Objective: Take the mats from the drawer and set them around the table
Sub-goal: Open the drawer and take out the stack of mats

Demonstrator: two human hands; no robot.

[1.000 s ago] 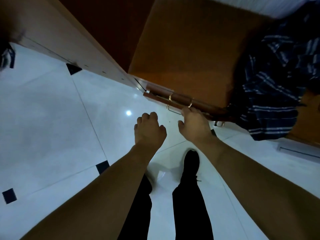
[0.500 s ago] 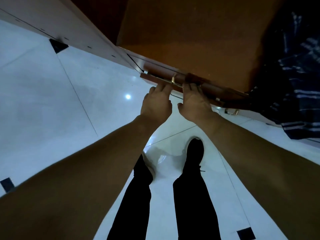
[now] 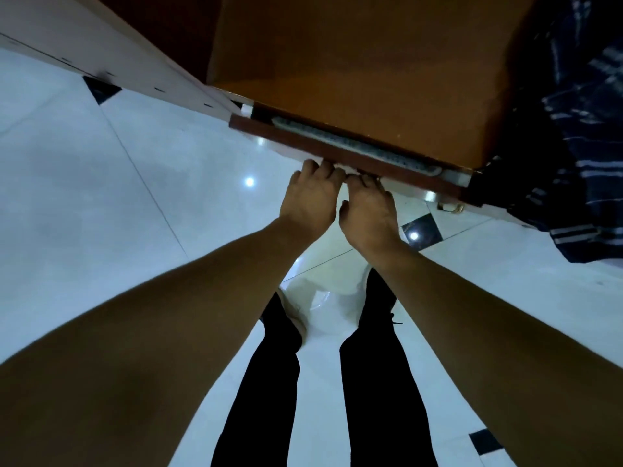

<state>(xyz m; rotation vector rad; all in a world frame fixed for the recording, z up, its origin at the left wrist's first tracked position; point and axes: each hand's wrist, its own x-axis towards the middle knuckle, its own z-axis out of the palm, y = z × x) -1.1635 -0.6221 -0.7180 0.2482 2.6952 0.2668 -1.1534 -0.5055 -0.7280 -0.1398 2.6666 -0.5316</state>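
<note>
A dark-red wooden drawer front (image 3: 337,153) sticks out a little from under an orange-brown cabinet top (image 3: 354,69). In the narrow gap behind it lies a grey patterned strip, the edge of a mat (image 3: 354,148). My left hand (image 3: 312,200) and my right hand (image 3: 369,210) sit side by side below the drawer front, fingers curled under its lower edge at the handle, which they hide. Both forearms reach forward from the bottom of the view.
A dark blue striped cloth (image 3: 573,146) hangs over the cabinet on the right. A brass handle (image 3: 450,207) of a lower drawer shows at right. Glossy white floor tiles (image 3: 101,214) with small black insets lie below, with my legs and shoes (image 3: 381,291) on them.
Both hands rose to the drawer's lower edge and closed on it. The drawer has slid out a little, which uncovered the grey mat edge inside.
</note>
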